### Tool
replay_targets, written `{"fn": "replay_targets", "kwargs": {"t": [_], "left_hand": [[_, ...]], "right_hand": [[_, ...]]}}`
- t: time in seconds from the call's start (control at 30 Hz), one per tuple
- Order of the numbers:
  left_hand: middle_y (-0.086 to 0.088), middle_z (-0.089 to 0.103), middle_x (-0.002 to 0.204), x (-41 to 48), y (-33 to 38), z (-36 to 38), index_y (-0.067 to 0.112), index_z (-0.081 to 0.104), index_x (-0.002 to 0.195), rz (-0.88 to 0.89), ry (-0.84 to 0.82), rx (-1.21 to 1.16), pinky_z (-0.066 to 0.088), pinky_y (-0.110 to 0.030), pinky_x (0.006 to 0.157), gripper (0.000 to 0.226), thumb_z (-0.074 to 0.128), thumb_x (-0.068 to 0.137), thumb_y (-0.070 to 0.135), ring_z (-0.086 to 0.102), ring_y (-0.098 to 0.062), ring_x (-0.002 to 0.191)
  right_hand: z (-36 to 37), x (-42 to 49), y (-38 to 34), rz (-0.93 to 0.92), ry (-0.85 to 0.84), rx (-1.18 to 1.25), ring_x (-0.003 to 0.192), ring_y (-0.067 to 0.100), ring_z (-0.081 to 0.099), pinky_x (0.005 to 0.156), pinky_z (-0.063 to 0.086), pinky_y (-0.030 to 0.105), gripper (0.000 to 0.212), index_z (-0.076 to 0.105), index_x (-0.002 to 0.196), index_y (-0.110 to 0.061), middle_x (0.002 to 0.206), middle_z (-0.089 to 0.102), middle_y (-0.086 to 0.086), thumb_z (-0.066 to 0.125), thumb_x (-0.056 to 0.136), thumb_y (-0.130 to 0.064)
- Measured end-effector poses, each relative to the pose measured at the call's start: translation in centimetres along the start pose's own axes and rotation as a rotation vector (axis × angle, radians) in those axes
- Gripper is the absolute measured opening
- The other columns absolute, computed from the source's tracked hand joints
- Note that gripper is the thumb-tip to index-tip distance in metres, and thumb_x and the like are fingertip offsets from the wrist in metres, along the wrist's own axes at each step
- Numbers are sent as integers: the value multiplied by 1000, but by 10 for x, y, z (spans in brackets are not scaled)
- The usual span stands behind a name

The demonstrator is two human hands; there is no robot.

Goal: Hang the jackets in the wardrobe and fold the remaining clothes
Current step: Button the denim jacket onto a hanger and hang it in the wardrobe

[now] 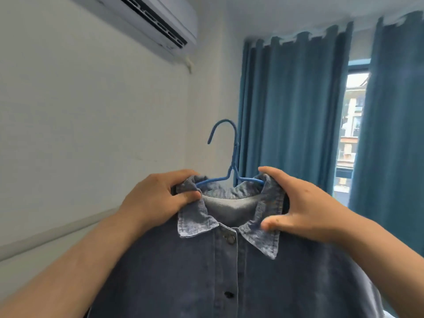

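A blue denim jacket (229, 278) fills the lower middle of the view, buttoned at the front, held up in the air. A blue wire hanger (231, 157) sits inside its collar, hook pointing up and to the left. My left hand (158, 200) grips the left side of the collar and the hanger's shoulder under it. My right hand (298, 207) pinches the right collar flap between thumb and fingers. The jacket's lower part runs out of the frame. No wardrobe is in view.
A white wall (80, 134) is on the left, with an air conditioner (156, 21) mounted high up. Blue curtains (291, 111) hang at the right, parted over a window (351, 134).
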State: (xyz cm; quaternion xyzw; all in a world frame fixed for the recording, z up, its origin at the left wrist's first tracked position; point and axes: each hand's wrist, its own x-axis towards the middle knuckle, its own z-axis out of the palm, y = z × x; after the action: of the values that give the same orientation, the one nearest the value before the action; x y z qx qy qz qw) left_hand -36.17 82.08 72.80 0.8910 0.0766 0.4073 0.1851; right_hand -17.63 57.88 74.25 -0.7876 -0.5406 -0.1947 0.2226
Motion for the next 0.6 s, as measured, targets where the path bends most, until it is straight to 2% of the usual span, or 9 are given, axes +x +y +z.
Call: {"fn": "replay_targets", "kwargs": {"t": [0.03,0.07,0.17,0.23,0.33,0.4,0.47,0.53,0.6], "left_hand": [[30,68,93,-4,3,-4,61,61,104,-23,-1,15,53,-38,85,33,61,72,59,63,1,90],[27,68,89,-12,8,-6,56,64,101,-55,18,44,53,-39,82,32,60,69,62,64,0,87],[22,69,84,-38,30,-15,46,67,95,-142,59,86,54,-39,78,42,61,59,66,64,-1,81],[24,69,83,-53,45,-22,51,67,93,-193,82,108,54,-36,76,37,69,57,59,64,2,80],[24,70,84,-79,68,-33,50,68,92,-239,147,167,53,-32,75,32,74,60,47,64,2,81],[22,70,85,-100,78,-44,46,70,91,-255,201,180,52,-28,74,31,82,67,33,64,1,82],[20,70,88,-122,88,-58,44,71,89,-251,242,179,49,-17,71,41,86,69,12,65,1,82],[18,70,89,-146,96,-75,43,73,88,-271,270,189,45,-8,67,49,85,68,0,64,3,77],[17,70,92,-170,102,-95,50,71,90,-335,330,202,45,-8,66,54,86,68,3,62,6,72]], "right_hand": [[4,1,-1,-10,-3,-53,109,-9,47,93,44,23,103,18,138,-59,120,46,-38,67,50,-79],[7,-1,-2,-37,-2,-46,106,-6,50,89,46,25,99,22,134,-59,114,48,-38,68,49,-77],[17,-10,0,-52,65,26,84,12,61,73,53,35,64,39,111,-50,88,62,-23,75,61,-65],[24,-16,1,-52,90,123,77,13,61,70,53,38,51,47,102,-42,81,64,-17,77,64,-59],[26,-27,-5,-153,50,355,84,-1,63,74,52,28,50,53,107,-47,88,66,-24,69,62,-63],[28,-30,-17,-214,21,522,90,-5,63,77,47,18,44,57,113,-48,95,68,-25,66,71,-59],[32,-29,-34,-293,25,601,85,-4,62,72,44,13,17,64,101,-43,89,69,-24,69,85,-39],[39,-30,-57,-362,59,654,77,-1,59,67,42,11,19,65,91,-35,83,66,-21,71,87,-18],[46,-31,-80,-376,66,738,70,0,55,63,39,10,24,61,90,-31,80,65,-20,73,84,-11]]}}
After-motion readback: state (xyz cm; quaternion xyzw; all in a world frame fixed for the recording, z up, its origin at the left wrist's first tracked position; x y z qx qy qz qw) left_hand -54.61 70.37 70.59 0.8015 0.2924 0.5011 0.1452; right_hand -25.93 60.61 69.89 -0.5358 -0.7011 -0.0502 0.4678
